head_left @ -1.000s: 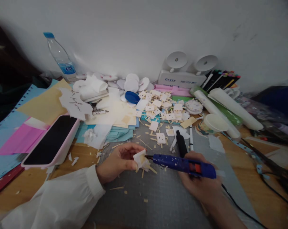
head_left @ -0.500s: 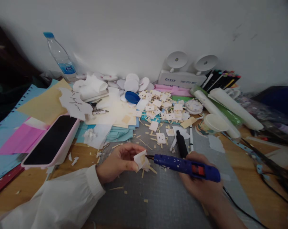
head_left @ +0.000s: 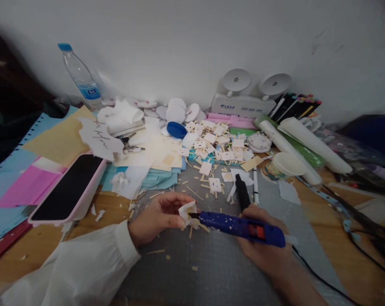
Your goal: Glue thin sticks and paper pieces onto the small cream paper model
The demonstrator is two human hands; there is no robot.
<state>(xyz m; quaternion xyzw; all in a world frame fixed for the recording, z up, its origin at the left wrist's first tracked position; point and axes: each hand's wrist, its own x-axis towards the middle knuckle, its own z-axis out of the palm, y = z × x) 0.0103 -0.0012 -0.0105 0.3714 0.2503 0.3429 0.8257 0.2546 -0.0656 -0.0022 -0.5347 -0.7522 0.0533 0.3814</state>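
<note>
Between thumb and fingers, my left hand [head_left: 162, 217] pinches a small white paper piece [head_left: 186, 211] with a yellowish patch on its face. My right hand [head_left: 262, 238] is wrapped round a blue glue gun [head_left: 240, 227] with a red switch and a black cord. Its dark nozzle lies over the paper piece, at or very near the surface. Thin cream paper strips lie on the grey mat [head_left: 167, 276] below. Farther back is a heap of small white paper figures [head_left: 208, 142] with dotted faces and strip limbs; one figure [head_left: 214, 185] lies apart, nearer me.
A phone in a pink case [head_left: 71, 187] lies left, before coloured paper sheets [head_left: 58, 136]. A water bottle [head_left: 80, 76] stands by the wall. At right are a paper cup [head_left: 283, 165], white rolls [head_left: 316, 144] and cables [head_left: 364, 221]. A black marker [head_left: 242, 191] lies behind the glue gun.
The glue gun in my right hand has moved left and slightly down, bringing its nozzle over the paper piece. My left hand has barely moved.
</note>
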